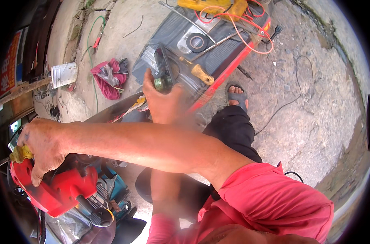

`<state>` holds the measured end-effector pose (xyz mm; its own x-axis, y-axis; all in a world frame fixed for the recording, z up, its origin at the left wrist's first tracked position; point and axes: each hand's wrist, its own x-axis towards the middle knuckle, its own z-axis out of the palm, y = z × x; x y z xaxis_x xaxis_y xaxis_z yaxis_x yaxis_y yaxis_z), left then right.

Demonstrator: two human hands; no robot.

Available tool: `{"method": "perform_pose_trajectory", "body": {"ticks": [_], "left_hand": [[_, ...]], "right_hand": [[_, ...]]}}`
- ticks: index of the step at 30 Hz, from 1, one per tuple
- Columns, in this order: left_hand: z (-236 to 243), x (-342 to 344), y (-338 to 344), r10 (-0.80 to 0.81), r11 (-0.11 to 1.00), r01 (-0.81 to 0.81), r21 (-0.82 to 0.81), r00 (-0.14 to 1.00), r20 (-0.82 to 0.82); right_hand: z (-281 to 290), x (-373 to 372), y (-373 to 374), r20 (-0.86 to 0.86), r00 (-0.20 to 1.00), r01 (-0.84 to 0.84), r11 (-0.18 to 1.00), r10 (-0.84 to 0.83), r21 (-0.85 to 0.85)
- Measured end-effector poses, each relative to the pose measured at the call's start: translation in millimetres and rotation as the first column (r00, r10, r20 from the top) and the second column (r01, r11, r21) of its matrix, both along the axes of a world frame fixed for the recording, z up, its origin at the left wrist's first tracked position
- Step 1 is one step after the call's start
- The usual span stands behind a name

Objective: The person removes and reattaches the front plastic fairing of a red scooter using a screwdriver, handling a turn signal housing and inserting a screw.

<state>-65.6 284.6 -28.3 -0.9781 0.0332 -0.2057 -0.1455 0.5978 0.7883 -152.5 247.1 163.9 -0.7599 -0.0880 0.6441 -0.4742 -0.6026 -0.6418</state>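
Observation:
My left hand (165, 101) reaches over a dark toolbox lid (229, 57). Its thumb and forefinger lie on either side of a long dark object with a green-gold end (159, 83), whose kind I cannot make out. My right arm crosses above the left one. At the far left my right hand (44, 144) bends over a red plastic housing (67, 185), thumb pointing down along it. A crumpled yellow piece (22, 153) shows beneath its fingers, which are mostly hidden. Beside my left hand lies a wooden-handled tool (201, 74); a roll of black tape (196, 42) is farther back.
A yellow tool (213, 6) and an orange cord (235, 26) lie at the lid's far end. Left of it are a pink bag (110, 78) and a white bucket (64, 75). Teal power tools (116, 185) crowd the lower left. A thin black cable (284, 103) crosses the ground.

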Motion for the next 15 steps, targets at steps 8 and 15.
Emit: {"method": "perform_pose_trajectory", "body": {"ticks": [8,15], "left_hand": [[-3.1,-26.8,-51.9,0.016,0.816,-0.124,0.564,0.981,0.192],[3.8,-31.9,-62.8,0.012,0.707,-0.177,0.685,0.971,0.239]], "right_hand": [[0.7,1.6,-1.5,0.060,0.993,-0.102,0.993,0.098,0.054],[2.5,2.9,-12.9,0.040,0.996,-0.077,0.995,0.075,0.062]]}}
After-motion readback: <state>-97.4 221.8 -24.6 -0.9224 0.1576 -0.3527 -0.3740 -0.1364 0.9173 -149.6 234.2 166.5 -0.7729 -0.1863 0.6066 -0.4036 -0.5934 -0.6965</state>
